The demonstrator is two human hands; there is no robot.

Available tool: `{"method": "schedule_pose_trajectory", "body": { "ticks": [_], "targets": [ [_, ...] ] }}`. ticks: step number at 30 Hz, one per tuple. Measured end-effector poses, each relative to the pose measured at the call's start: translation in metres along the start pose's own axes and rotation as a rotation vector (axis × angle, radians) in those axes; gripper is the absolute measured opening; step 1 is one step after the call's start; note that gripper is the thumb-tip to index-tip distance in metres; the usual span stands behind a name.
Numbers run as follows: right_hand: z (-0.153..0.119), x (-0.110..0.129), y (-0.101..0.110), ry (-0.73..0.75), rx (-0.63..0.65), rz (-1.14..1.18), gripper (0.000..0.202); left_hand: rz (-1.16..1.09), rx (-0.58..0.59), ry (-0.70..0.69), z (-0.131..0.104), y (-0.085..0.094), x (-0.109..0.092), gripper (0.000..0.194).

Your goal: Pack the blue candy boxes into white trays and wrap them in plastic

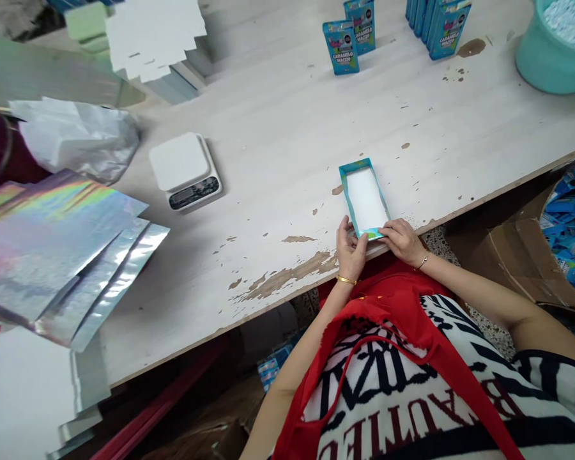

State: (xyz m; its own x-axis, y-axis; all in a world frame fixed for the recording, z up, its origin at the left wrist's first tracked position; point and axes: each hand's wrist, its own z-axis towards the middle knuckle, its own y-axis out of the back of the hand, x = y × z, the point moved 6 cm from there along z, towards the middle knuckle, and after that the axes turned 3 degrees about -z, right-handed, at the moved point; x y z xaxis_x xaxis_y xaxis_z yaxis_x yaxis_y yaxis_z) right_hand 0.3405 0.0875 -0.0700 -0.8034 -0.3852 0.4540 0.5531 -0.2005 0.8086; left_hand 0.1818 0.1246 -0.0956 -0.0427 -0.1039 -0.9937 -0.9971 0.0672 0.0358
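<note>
An open, shallow box (365,195) with blue-green walls and a white inside lies near the front edge of the worn white table. My left hand (351,250) grips its near left corner, thumb on the near wall. At the near right corner, my right hand (401,241) pinches the same wall between thumb and fingers. Nothing lies inside the box. Some of the fingertips are hidden behind the near wall.
A white scale (186,167) sits to the left, with silvery sheets (67,243) beyond it. Upright blue packets (342,48) stand at the back, and a teal tub (553,61) is at the far right. A carton (522,252) of blue packets is below the table's right side.
</note>
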Motion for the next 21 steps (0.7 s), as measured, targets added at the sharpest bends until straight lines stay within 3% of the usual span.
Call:
{"method": "schedule_pose_trajectory", "body": {
  "ticks": [3, 8, 12, 16, 21],
  "targets": [
    [0.003, 0.001, 0.002, 0.045, -0.009, -0.014, 0.024, -0.024, 0.053, -0.031, -0.004, 0.007, -0.004, 0.071],
    [0.004, 0.004, 0.005, 0.082, -0.057, 0.004, 0.023, 0.034, 0.039, 0.036, -0.002, 0.014, 0.002, 0.062],
    [0.003, 0.006, 0.002, 0.076, -0.088, 0.024, 0.024, 0.313, 0.091, -0.138, -0.003, 0.004, -0.01, 0.057],
    [0.003, 0.005, -0.005, 0.056, -0.018, 0.031, 0.026, 0.482, 0.121, -0.247, -0.009, -0.004, -0.02, 0.059],
    [0.007, 0.005, -0.005, 0.008, 0.056, -0.037, 0.032, 0.722, 0.203, -0.369, -0.004, 0.0, -0.04, 0.069]
  ]
}}
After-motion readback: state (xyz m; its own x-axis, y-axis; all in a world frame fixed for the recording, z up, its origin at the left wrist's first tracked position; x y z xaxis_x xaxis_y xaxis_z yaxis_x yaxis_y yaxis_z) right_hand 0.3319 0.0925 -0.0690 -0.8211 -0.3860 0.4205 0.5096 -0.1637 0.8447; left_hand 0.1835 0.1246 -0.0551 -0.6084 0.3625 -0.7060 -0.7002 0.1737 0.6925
